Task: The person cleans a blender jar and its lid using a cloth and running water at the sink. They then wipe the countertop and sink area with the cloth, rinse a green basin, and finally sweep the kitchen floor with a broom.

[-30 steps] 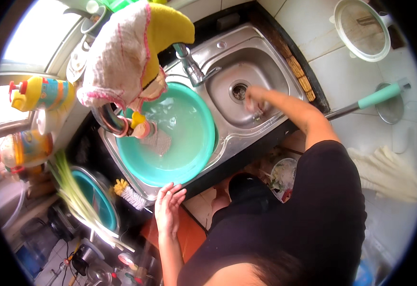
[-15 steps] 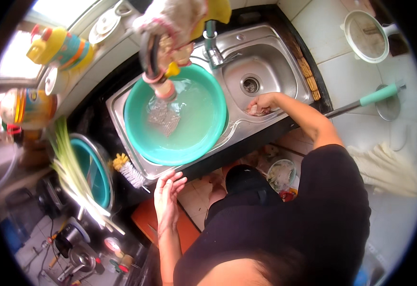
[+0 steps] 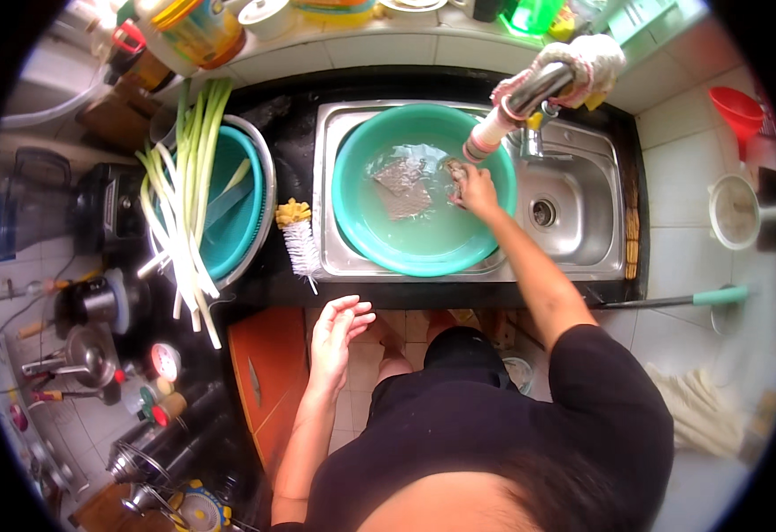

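A round green basin [image 3: 347,232] of cloudy water sits on the left part of the steel sink. At its right inner side, my right hand [image 3: 477,192] is closed on a small mottled, crumpled wad [image 3: 455,172], whose kind I cannot make out. A grey patterned patch [image 3: 403,188] shows in the water; whether it is an object or a reflection is unclear. My left hand [image 3: 335,335] hangs in front of the counter edge, fingers loosely bent and apart, holding nothing.
The cloth-wrapped faucet [image 3: 539,89] reaches over the basin's right rim. Right of it is the steel sink bowl [image 3: 574,226] with a drain. A white bristle brush [image 3: 299,246] lies left of the sink. Long green stalks [image 3: 191,191] lie across a teal colander [image 3: 250,208].
My right hand has moved from the sink bowl into the basin, carrying the crumpled wad. The view has turned and shifted. My left hand stays free in front of the counter.
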The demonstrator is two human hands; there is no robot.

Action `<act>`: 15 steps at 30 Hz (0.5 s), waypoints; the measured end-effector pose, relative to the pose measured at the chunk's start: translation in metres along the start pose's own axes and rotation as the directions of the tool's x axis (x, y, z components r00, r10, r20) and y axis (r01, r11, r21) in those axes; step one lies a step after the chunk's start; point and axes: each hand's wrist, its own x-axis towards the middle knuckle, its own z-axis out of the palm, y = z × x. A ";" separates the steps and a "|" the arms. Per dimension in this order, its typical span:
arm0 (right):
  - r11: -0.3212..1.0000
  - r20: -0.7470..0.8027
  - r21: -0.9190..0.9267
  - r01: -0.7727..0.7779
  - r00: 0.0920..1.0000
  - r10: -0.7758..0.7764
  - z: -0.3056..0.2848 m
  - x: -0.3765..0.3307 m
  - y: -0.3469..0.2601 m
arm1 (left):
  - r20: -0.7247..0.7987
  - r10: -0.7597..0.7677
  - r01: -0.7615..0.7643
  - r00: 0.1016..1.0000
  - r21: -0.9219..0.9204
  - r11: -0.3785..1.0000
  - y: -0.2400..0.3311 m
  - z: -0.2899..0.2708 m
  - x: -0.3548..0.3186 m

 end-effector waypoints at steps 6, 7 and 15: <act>0.914 0.271 -0.384 0.130 0.962 -0.023 0.011 -0.018 -0.063 | -0.080 0.029 -0.028 0.996 0.011 1.000 -0.016 -0.020 -0.015; 0.887 0.151 -0.439 0.144 0.985 -0.085 0.015 -0.020 -0.050 | -0.062 0.027 -0.026 0.998 0.022 0.999 -0.014 -0.019 -0.014; 0.849 0.343 0.414 -0.329 0.920 0.189 0.020 0.005 -0.036 | -0.026 0.030 -0.029 0.999 0.034 0.999 -0.015 -0.017 -0.004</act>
